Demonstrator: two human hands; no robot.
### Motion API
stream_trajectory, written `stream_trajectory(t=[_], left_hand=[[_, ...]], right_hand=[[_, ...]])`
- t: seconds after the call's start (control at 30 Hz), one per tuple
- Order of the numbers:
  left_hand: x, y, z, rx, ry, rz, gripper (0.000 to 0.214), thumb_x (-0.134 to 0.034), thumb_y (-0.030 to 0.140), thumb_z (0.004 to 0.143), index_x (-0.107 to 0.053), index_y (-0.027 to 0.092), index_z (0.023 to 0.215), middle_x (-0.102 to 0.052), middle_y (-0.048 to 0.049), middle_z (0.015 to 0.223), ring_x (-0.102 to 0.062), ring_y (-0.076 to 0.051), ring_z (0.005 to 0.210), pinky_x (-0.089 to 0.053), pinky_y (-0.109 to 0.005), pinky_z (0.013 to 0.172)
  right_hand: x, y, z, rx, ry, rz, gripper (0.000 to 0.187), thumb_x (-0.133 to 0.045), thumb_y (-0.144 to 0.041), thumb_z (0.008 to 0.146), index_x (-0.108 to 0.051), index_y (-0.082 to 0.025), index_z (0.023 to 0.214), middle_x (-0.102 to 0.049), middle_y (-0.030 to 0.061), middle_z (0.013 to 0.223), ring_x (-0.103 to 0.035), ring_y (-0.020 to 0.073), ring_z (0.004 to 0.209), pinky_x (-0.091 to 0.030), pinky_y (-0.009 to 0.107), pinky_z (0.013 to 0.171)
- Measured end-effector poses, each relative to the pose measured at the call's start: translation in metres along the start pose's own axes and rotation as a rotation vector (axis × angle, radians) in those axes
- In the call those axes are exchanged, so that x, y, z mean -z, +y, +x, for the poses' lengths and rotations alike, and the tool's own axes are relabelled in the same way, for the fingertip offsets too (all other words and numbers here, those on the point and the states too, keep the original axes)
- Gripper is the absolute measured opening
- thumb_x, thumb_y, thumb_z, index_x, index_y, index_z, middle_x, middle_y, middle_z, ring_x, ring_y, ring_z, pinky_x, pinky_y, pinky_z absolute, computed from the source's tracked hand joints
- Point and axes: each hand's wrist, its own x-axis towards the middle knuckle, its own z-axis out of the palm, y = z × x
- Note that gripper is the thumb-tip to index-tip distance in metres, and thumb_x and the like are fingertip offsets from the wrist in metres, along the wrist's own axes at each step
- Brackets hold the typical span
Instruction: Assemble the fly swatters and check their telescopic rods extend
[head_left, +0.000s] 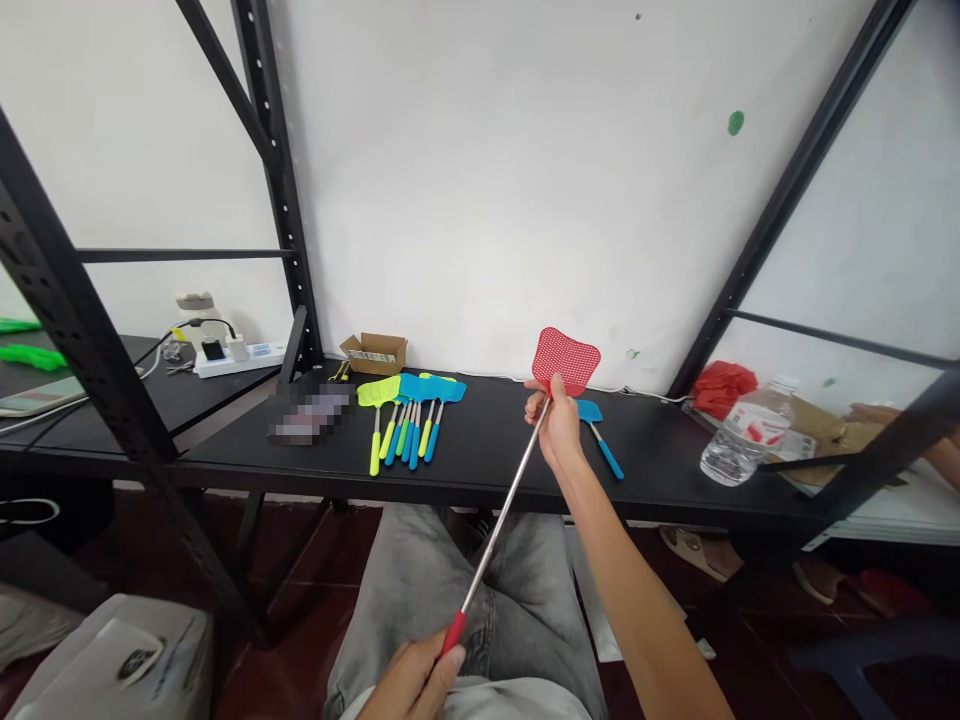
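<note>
A red fly swatter [567,360] with a long extended metal rod is held up over the black table [487,450]. My right hand [553,418] pinches the rod just under the red mesh head. Low in the view, my left hand [409,680] is closed around the red handle end above my lap. A blue fly swatter [598,432] lies on the table just right of my right hand. Several yellow and blue fly swatters [410,415] lie in a row to the left.
A small open cardboard box [375,352] sits at the back. A water bottle [744,432], a red bag [721,388] and another person's hand [900,420] are at the right. Black rack posts stand on both sides. A power strip [238,357] lies at the left.
</note>
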Motion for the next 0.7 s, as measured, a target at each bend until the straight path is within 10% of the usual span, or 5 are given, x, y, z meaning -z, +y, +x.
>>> stream_trajectory(t=[0.37, 0.7], left_hand=[[0.014, 0.001, 0.016, -0.071, -0.026, -0.136, 0.052, -0.034, 0.068, 0.091, -0.041, 0.020, 0.072, -0.034, 0.0054, 0.053, -0.031, -0.010, 0.051, -0.027, -0.023, 0.049], [0.027, 0.103, 0.141, -0.404, 0.037, 0.043, 0.043, -0.033, 0.055, 0.096, -0.044, 0.020, 0.073, -0.046, 0.0050, 0.056, -0.045, -0.010, 0.047, -0.034, -0.022, 0.050]], right_hand=[[-0.036, 0.029, -0.050, 0.002, -0.105, 0.017, 0.060, -0.045, -0.071, 0.085, -0.071, -0.017, 0.078, -0.052, -0.0007, 0.046, -0.043, 0.0109, 0.041, -0.032, 0.025, 0.042], [-0.036, -0.072, 0.060, 0.223, -0.097, -0.104, 0.058, -0.046, -0.071, 0.086, -0.066, -0.018, 0.077, -0.053, -0.0008, 0.047, -0.045, 0.0101, 0.039, -0.034, 0.025, 0.041]])
